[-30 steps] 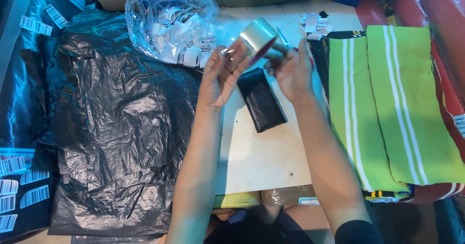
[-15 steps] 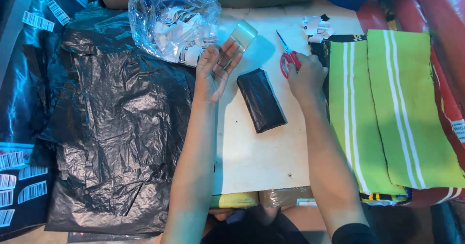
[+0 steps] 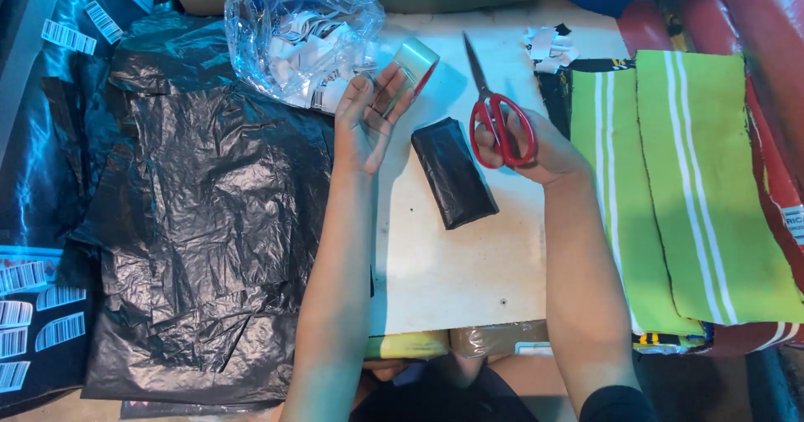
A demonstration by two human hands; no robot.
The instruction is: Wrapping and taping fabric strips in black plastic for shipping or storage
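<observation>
My left hand (image 3: 368, 120) holds a roll of clear tape (image 3: 412, 64) at its fingertips, lifted over the white table (image 3: 452, 263). My right hand (image 3: 536, 146) grips red-handled scissors (image 3: 494, 112), fingers through the loops, blades pointing away from me and close together. Between the two hands lies a small packet wrapped in black plastic (image 3: 452, 173), flat on the table and untouched.
A crumpled black plastic sheet (image 3: 201, 213) covers the left side. A clear bag of white paper labels (image 3: 301, 37) sits at the back. Green striped cloths (image 3: 678, 187) are stacked on the right. Barcode stickers (image 3: 33, 321) lie at the lower left, paper scraps (image 3: 546, 45) behind the scissors.
My right hand let go of the tape roll, reached to the scissors on the table and lifted them. My left hand kept the tape roll and lowered slightly.
</observation>
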